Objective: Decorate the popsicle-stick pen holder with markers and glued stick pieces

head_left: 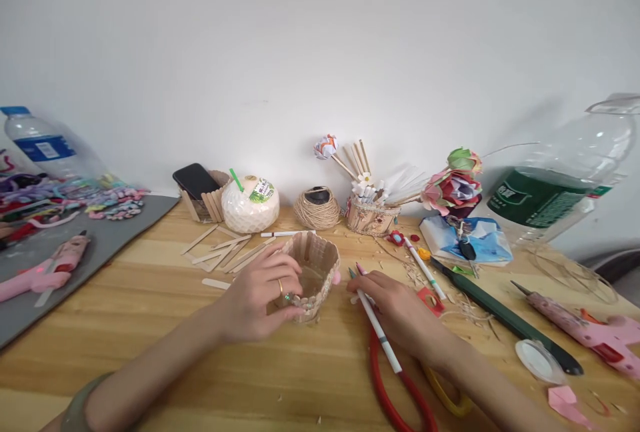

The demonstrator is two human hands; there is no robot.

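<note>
My left hand [263, 292] curls round the near left side of a small basket [327, 259] made of wooden sticks, with fingers at its rim and the thumb low on the outside. A pink pompom [337, 278] sits on the basket's right side. To the right, my right hand [390, 299] is closed at a white marker pen [375, 325] with a teal tip, which slants toward me. The tip of a pink pen [361, 269] shows beside its fingers. Below the right hand lie scissors with red and yellow handles [383, 385], partly covered by the hand and forearm.
Loose craft sticks [220, 252], a wrapped coconut [250, 209], twine [316, 211] and a decorated holder [373, 219] stand toward the wall. On the right are a green cutter [500, 312], a pink glue gun [575, 325] and a large bottle [540, 195]. Another glue gun [50, 272] lies left.
</note>
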